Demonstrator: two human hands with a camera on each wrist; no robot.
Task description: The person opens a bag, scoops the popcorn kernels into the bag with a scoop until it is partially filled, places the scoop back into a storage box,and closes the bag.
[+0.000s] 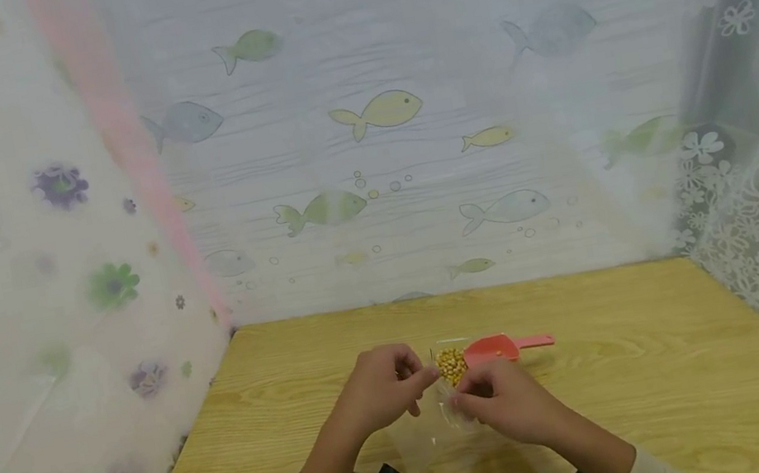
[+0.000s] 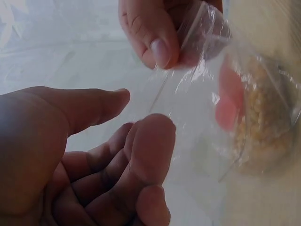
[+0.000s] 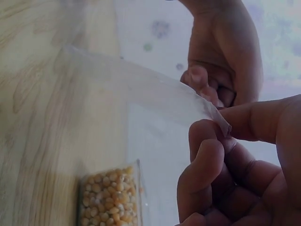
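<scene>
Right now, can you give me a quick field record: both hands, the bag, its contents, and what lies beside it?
left hand: fingers curled at the bag's edge; grip unclear
right hand: pinches the bag's corner between thumb and fingers
bag: clear plastic, between both hands
contents: yellow kernels gathered at the far end
beside it: pink scoop lying on the wooden table
</scene>
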